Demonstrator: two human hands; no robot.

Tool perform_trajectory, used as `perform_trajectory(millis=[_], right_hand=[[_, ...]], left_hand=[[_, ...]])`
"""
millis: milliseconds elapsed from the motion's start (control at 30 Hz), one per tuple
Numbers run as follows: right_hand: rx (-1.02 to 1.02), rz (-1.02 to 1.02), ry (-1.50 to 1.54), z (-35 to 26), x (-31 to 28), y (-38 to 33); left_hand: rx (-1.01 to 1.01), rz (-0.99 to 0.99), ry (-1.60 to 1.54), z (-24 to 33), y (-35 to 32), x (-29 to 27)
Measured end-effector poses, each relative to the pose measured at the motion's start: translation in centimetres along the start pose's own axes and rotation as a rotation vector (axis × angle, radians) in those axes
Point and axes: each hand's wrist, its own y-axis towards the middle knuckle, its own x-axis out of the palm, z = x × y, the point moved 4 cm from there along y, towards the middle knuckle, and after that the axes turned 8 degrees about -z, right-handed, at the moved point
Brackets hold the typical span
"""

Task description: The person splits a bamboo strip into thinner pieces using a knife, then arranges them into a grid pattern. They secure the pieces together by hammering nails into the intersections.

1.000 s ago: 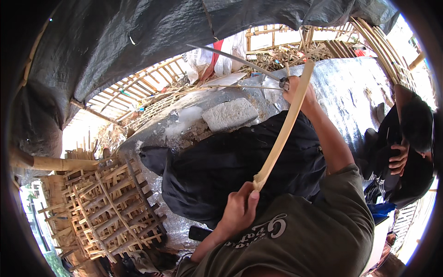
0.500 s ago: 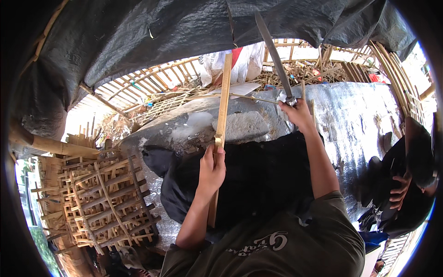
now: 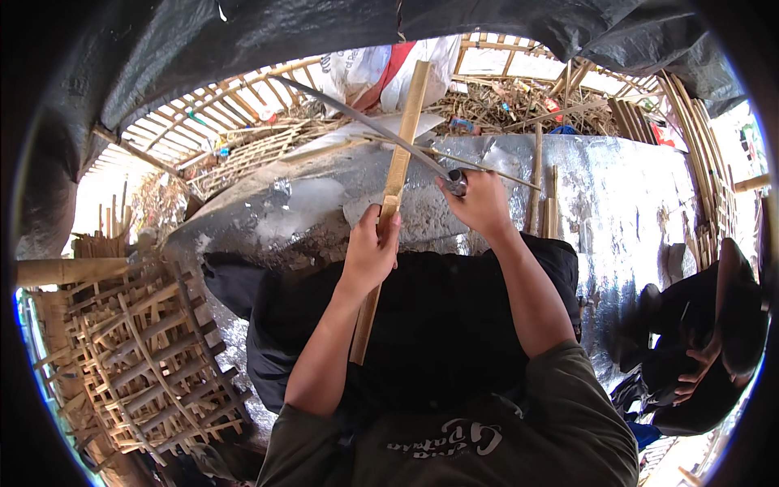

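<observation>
Silver sheet (image 3: 617, 187), spread over the ground beyond both hands: thin bamboo sticks (image 3: 545, 203) are laid on it, right of the right hand (image 3: 479, 203).

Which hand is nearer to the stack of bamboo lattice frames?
Left. The left hand grips the bamboo slat, closer to the lattice frames at the person's lower left. The right hand holds the curved knife farther right.

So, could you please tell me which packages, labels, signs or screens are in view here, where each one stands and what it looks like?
Sack: at the far top centre, behind the bamboo slat; bulging, white with a red band and dark print.
Shirt print: on the person's own olive shirt at the bottom edge; pale curly lettering.
Small bits of coloured litter: among the dry stalks beyond the silvery sheet; too small to tell.
No signs or screens.
</observation>
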Motion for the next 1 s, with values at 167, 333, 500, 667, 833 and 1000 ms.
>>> perform_trajectory(millis=[167,333,500,667,833,1000], right_hand=[[-0.059,-0.083,-0.166,-1.6,1.0,0.2],[-0.067,-0.231,-0.197,-3.1,0.9,-1.4],[-0.134,-0.214,-0.216,-3.3,1.6,-1.7],[-0.167,-0.203,-0.196,-4.1,1.5,-2.1],[-0.177,-0.191,-0.197,-4.4,1.4,-2.2],[-0.028,-0.195,-0.228,-3.5,1.2,-1.4]], left_hand=[[-0.003,0.038,0.124,-0.7,-0.9,0.0],[0.069,0.063,0.214,-1.0,-2.4,1.3],[0.013,0.044,0.116,0.0,-3.0,1.4],[-0.05,0.021,0.006,1.0,-3.4,1.3],[-0.08,0.004,-0.023,1.2,-4.2,1.1],[-0.047,0.016,-0.02,1.2,-4.7,0.9]])
